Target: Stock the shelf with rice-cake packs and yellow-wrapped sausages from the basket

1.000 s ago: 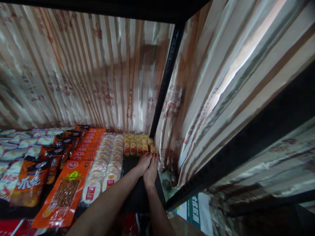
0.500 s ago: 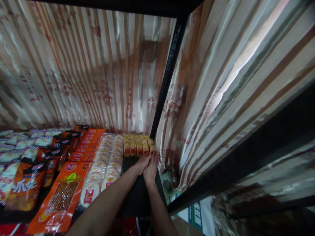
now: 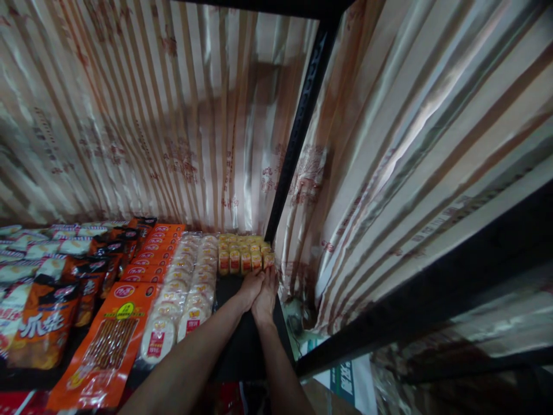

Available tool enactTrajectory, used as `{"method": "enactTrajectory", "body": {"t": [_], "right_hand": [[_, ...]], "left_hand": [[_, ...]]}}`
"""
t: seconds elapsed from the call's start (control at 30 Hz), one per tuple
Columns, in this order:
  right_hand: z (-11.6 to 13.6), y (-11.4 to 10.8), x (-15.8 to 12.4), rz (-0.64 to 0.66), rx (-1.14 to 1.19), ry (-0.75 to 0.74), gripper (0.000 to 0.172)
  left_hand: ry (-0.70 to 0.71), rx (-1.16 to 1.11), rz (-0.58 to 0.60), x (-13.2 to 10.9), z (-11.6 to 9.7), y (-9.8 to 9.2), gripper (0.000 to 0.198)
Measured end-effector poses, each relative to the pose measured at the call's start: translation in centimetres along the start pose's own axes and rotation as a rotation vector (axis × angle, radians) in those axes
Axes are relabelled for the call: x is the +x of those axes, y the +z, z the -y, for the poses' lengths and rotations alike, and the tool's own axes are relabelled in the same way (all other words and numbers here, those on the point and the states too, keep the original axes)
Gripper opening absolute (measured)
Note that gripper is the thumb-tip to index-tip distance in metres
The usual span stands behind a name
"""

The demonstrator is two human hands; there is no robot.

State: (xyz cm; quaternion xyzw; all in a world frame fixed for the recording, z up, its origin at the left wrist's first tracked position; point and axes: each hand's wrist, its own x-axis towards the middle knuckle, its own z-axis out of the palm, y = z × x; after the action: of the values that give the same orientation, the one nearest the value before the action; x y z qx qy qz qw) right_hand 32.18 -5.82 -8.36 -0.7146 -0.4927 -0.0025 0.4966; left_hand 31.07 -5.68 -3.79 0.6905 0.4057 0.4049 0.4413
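My left hand [image 3: 251,288] and my right hand [image 3: 265,293] are close together at the far right corner of a black shelf [image 3: 239,351]. Their fingers close around the near end of a small yellow pack [image 3: 268,259], the rightmost in the front row. Some of the fingertips are hidden by the hands themselves. Left of that pack stand several matching yellow packs [image 3: 234,262] with red and yellow labels, stacked in rows. Clear-wrapped round white cakes [image 3: 192,317] lie in two columns beside them.
Orange snack packets [image 3: 116,328] overlap in a column on the left, next to black-and-orange bags [image 3: 47,328]. A black metal post [image 3: 298,127] rises at the shelf's back corner. Striped printed sheeting [image 3: 194,115] hangs behind. A dark beam [image 3: 389,323] crosses the right side.
The view has shifted very slightly. Both hands stay at the same yellow pack, with almost no visible movement.
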Motion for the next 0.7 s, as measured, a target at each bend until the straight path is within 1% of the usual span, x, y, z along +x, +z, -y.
{"method": "enactTrajectory", "body": {"t": [0.1,0.13,0.17,0.23,0.33,0.47,0.57,0.7], "right_hand": [[0.5,-0.5,0.0,0.015,-0.063,0.017,0.052],[0.7,-0.6,0.0,0.024,-0.073,0.017,0.052],[0.7,-0.6,0.0,0.034,-0.075,0.017,0.052],[0.8,-0.6,0.1,0.047,-0.064,0.016,0.053],[0.5,-0.5,0.3,0.045,-0.033,0.017,0.053],[0.0,-0.4,0.4,0.049,0.010,-0.021,0.052],[-0.2,-0.3,0.6,0.035,0.048,-0.042,0.050],[-0.2,-0.3,0.9,0.010,0.054,-0.033,0.048]], "left_hand": [[0.003,-0.101,-0.012,0.4,1.5,-1.2,0.051],[-0.015,-0.224,0.009,0.7,2.1,-1.7,0.048],[-0.027,-0.262,0.012,0.9,2.6,-2.2,0.046],[-0.096,-0.360,-0.003,1.2,3.4,-2.9,0.044],[-0.182,-0.417,-0.029,1.4,3.7,-3.3,0.042],[-0.243,-0.327,-0.029,1.3,3.1,-3.5,0.040],[-0.232,-0.192,-0.031,1.4,2.7,-3.5,0.042],[-0.210,-0.051,-0.036,1.7,2.8,-3.2,0.043]]}}
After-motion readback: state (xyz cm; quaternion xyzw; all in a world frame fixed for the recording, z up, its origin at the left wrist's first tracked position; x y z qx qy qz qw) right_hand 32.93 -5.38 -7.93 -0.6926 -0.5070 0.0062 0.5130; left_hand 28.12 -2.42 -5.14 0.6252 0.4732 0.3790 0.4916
